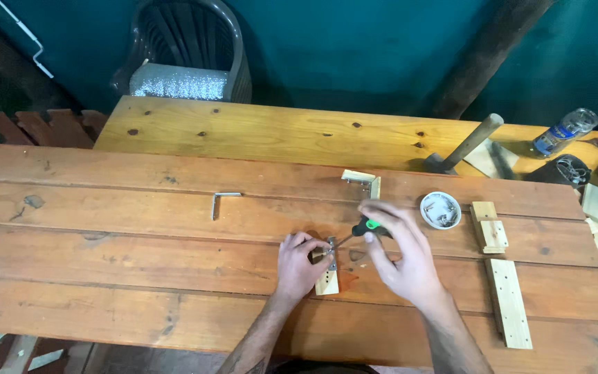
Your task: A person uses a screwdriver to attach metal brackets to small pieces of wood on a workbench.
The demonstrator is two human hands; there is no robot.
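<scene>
Two bare hands work close together at the near middle of the wooden counter (pixel 140 242). The left hand (pixel 299 266) has its grip clenched on a small pale wood block (pixel 327 279), fingers curled over its upper end, where a small metal bracket (pixel 331 246) sits against the wood. The block lies flat on the counter, directly under and just beyond that grip. The right hand (pixel 399 253) is grasping a screwdriver (pixel 365 227) with a black and green handle; its thin shaft slants down from that grip toward the bracket beside the left fingers, and the tip appears to touch there, though the contact is too small to make out.

Just beyond the right grip lies a small wooden corner piece (pixel 363 181) with metal on it. To the outer side of the right grip stands a round white cup (pixel 441 210) holding small metal parts, then short wood blocks (pixel 491 228) and a longer drilled strip (pixel 509 302). Well beyond the left grip, to its outer side, an L-shaped metal key (pixel 219 201) rests alone. A hammer (pixel 461 149) and a clear plastic bottle (pixel 565 130) lie far beyond the right grip.
</scene>
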